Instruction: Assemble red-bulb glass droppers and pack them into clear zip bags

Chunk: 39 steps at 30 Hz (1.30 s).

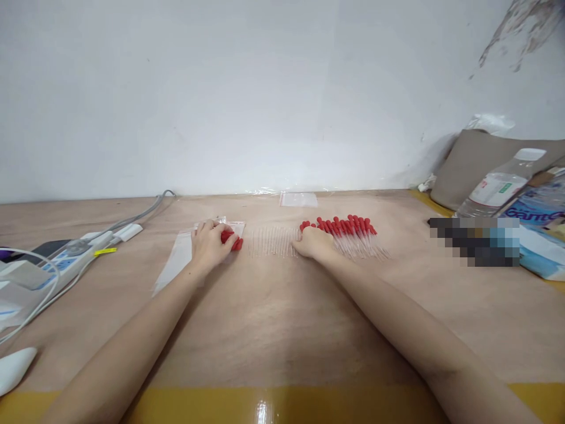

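1. Bench (pixel 265 330): carrying everything here; work is sitting approx. mid-bench, nearer the far edge than the near edge.
2. White sheet (pixel 171 262): lying left of centre, partly under L arm, well in from the bench's left edge.
3. Red-tipped sticks (pixel 353 229): lying R of centre in a packed row, partly behind R hand. Red ends are pointing to the far edge; thin clear ends are pointing to the near edge, slanting a bit twd the right edge. Long axis is running approx. near-to-far, leaning.
4. Bare sticks (pixel 271 242): lying mid-bench between the hands, side by side, long axis running near-to-far; can't tell if one end differs.
5. Left hand (pixel 206 240): curling over the red pieces (pixel 238 244) at the sheet's R end. Can't tell if fingers are gripping or just covering. Pieces are lying nearly flat; exact pointing is unclear.
6. Right hand (pixel 314 242): reaching to the R end of the bare row, fingertips low, near the bench. Grip is hidden, so can't tell if a stick is being pinched.
7. Step (my read): red pieces seem to be getting fitted to sticks one by one. Next move is prob. calling for one piece, lined up w/ a stick's far end.
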Available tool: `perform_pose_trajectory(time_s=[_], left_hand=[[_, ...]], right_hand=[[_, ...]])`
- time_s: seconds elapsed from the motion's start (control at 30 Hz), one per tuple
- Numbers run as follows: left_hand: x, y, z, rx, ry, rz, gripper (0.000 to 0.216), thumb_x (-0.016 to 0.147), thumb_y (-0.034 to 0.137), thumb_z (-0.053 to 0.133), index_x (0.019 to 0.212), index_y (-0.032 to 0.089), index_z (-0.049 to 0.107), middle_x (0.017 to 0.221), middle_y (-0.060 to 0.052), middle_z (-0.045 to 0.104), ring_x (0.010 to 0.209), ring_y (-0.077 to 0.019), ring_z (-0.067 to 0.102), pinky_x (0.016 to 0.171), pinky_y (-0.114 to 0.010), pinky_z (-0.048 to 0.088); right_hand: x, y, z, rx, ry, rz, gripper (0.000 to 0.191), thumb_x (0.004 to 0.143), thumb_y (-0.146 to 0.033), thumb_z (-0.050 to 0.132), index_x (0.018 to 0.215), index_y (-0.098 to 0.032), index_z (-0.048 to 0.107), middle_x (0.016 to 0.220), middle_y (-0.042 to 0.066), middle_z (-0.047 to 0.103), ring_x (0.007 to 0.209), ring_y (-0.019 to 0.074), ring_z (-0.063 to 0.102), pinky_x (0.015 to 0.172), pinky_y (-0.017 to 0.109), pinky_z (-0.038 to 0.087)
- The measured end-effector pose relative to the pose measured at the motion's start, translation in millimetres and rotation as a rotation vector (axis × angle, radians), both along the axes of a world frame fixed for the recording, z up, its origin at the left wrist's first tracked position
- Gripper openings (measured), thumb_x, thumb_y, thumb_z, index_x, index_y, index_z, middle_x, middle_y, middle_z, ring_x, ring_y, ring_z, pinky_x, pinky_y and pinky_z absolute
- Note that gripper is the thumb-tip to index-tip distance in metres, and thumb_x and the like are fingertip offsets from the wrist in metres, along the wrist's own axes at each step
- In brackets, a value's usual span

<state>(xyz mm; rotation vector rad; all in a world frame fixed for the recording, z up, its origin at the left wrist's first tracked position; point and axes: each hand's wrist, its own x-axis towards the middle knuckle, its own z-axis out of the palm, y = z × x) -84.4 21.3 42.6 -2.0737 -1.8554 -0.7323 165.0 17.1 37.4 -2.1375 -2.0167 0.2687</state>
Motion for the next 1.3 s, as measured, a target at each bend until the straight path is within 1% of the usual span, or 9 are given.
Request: perform_pose_trajectory(time_s=[0.1,0.27,0.47,0.67,0.77,0.87,0.97,1.1,1.3], left_hand=[[-1,1,-2.1,-0.024,-0.003,-0.038,0.022,0.076,0.038,0.051,0.082,0.021,0.064,0.092,-0.006,0.054,0.091,-0.0239,0.051,0.080,-0.037,0.038],[-2,3,-5.9,-0.049,-0.092,-0.079,0.021,0.077,0.033,0.049,0.078,0.017,0.063,0.091,-0.007,0.051,0.074,-0.0180,0.054,0.067,-0.030,0.044],[-4,2,-2.7,-0.023,-0.065,-0.084,0.020,0.077,0.028,0.048,0.072,0.016,0.063,0.086,-0.007,0.053,0.072,-0.0187,0.054,0.066,-0.031,0.044],[9,-6,5.8,0.124,-0.069,-0.153,0.022,0.081,0.027,0.046,0.085,0.015,0.064,0.092,-0.008,0.052,0.079,-0.0195,0.055,0.072,-0.031,0.045],[33,-22,2.0,0.138,-0.144,-0.303,0.023,0.083,0.025,0.044,0.091,0.014,0.063,0.093,-0.008,0.052,0.087,-0.0197,0.055,0.079,-0.031,0.045],[59,-45,-11.1,0.025,-0.190,-0.509,0.022,0.084,0.023,0.043,0.085,0.015,0.063,0.091,-0.007,0.053,0.085,-0.0177,0.055,0.078,-0.031,0.045],[75,-61,-26.2,-0.107,-0.209,-0.658,0.018,0.084,0.021,0.045,0.085,0.017,0.062,0.091,-0.006,0.053,0.082,-0.0160,0.054,0.075,-0.030,0.045],[79,-63,-37.4,-0.199,-0.247,-0.672,0.012,0.081,0.025,0.052,0.084,0.017,0.059,0.084,-0.004,0.054,0.076,-0.0156,0.053,0.068,-0.029,0.045],[82,-54,-37.1,-0.258,-0.331,-0.649,0.019,0.084,0.028,0.048,0.085,0.018,0.064,0.083,-0.004,0.057,0.077,-0.0157,0.055,0.070,-0.029,0.044]], right_hand=[[-1,2,0.3,-0.021,0.009,-0.018,0.032,0.074,-0.039,0.050,0.092,-0.016,0.063,0.091,0.012,0.065,0.088,0.0251,0.061,0.070,0.034,0.045],[-3,1,-1.0,-0.009,0.057,-0.010,0.029,0.075,-0.037,0.049,0.090,-0.016,0.064,0.089,0.013,0.066,0.089,0.0253,0.061,0.070,0.033,0.044],[4,2,-1.0,0.004,0.109,-0.027,0.025,0.073,-0.036,0.048,0.081,-0.019,0.065,0.079,0.010,0.067,0.084,0.0249,0.062,0.066,0.032,0.044],[19,-3,1.6,0.109,0.219,-0.032,0.025,0.075,-0.041,0.046,0.069,-0.021,0.061,0.076,0.005,0.065,0.078,0.0216,0.060,0.061,0.028,0.040],[31,-14,0.1,0.247,0.289,0.056,0.021,0.079,-0.036,0.044,0.073,-0.019,0.056,0.075,0.004,0.064,0.072,0.0177,0.058,0.058,0.025,0.037],[43,-31,-8.1,0.350,0.365,0.240,0.016,0.083,-0.030,0.042,0.079,-0.017,0.051,0.073,0.003,0.062,0.067,0.0139,0.056,0.059,0.023,0.038],[54,-46,-22.3,0.412,0.384,0.417,0.016,0.084,-0.026,0.041,0.090,-0.016,0.052,0.078,0.004,0.062,0.071,0.0140,0.056,0.065,0.024,0.040],[60,-59,-37.3,0.480,0.306,0.583,0.023,0.086,-0.022,0.040,0.102,-0.017,0.055,0.093,0.007,0.063,0.085,0.0162,0.056,0.077,0.030,0.037],[53,-66,-36.2,0.487,0.212,0.621,0.020,0.086,-0.024,0.042,0.094,-0.020,0.061,0.088,0.005,0.064,0.078,0.0144,0.055,0.078,0.032,0.031]])
